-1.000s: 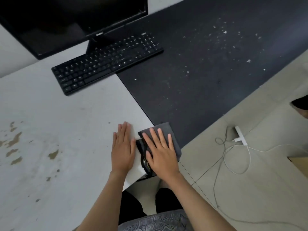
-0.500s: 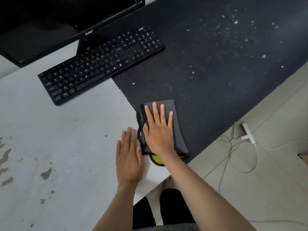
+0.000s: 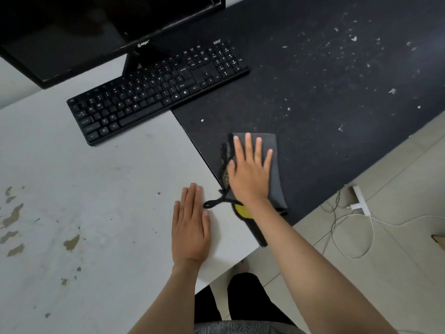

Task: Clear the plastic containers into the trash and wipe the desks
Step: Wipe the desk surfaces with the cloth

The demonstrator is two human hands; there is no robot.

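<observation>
The grey cloth (image 3: 273,165), judged soft, light and limp, is pressed flat on the black desk (image 3: 337,80) under the outstretched right hand (image 3: 249,172); it is best pushed under a spread palm. The left hand (image 3: 190,227) is laid flat and empty on the white desk (image 3: 96,201). Since the earlier frame, the cloth has been slid farther forward onto the black surface.

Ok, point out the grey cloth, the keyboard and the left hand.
grey cloth (image 3: 274,165): head view, bare right part beside the fingers.
keyboard (image 3: 154,92): head view, middle rows of keys.
left hand (image 3: 191,227): head view, back of the hand, flat on the white desk.
</observation>
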